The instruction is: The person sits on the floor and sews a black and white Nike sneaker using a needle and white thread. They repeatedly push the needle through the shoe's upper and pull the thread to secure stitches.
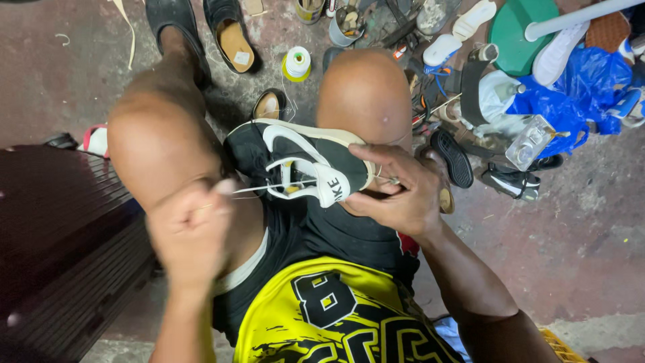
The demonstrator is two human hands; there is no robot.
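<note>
A black sneaker (295, 161) with white trim and a pale sole lies wedged between my two bare knees. My right hand (396, 191) grips its heel end and holds it steady against my right knee. My left hand (191, 225) is a blurred fist near my left knee, pinching a white thread (269, 187) that runs taut from the fist to the shoe's side. What else the fist may hold is too blurred to tell.
A spool of white thread (296, 64) stands on the floor ahead. Black shoes (228, 30), tins (346, 23), white soles (463, 30), a green round stool base (517, 33), blue plastic bags (571, 94) and a clear bottle (531, 141) crowd the far right. A dark bench (60, 235) lies left.
</note>
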